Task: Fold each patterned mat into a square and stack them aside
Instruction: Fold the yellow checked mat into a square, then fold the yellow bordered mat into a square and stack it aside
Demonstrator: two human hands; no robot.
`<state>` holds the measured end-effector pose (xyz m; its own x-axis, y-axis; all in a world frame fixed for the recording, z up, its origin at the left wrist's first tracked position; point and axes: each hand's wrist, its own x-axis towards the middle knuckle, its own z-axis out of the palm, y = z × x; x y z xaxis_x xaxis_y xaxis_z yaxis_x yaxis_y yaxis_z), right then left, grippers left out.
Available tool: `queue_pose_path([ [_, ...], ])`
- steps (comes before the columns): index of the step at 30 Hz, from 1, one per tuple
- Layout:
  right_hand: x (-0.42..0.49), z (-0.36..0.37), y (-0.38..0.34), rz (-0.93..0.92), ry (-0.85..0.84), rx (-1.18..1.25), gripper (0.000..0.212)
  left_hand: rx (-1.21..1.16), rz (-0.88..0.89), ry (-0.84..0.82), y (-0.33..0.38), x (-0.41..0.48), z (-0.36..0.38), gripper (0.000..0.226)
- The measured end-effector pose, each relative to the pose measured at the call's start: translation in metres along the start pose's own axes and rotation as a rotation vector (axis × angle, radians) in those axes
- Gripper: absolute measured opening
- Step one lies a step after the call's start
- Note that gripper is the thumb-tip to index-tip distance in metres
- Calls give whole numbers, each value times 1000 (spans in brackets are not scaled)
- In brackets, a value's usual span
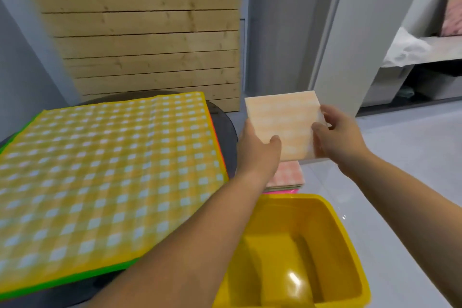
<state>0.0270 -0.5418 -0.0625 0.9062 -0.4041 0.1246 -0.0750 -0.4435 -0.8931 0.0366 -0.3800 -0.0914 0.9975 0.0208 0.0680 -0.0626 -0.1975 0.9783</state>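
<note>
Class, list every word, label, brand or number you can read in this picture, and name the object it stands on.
None can be read. The folded mat, the spread yellow checked mat and the yellow tub carry only pattern or plain colour, no lettering.

Left hand (pixel 260 155) pinching folded mat (pixel 285 117) at lower left corner, thumb on top, right hand (pixel 340 137) gripping its right edge, both held out ahead.

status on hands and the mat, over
Grip good: left hand and right hand hold folded orange mat. Held over folded stack. Unfolded yellow checked mat lies beside. Nothing blocking.
</note>
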Motion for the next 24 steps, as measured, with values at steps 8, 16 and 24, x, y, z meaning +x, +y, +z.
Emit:
queue_pose_path([
  [8,39,15,96,84,-102,-48,44,24,-236,73,-72,23,79,64],
  [16,73,67,155,68,-238,-96,43,233,-320,145,-136,60,94,70],
  [24,82,93,181,83,-278,-186,44,292,-342,118,-165,74,100,72],
])
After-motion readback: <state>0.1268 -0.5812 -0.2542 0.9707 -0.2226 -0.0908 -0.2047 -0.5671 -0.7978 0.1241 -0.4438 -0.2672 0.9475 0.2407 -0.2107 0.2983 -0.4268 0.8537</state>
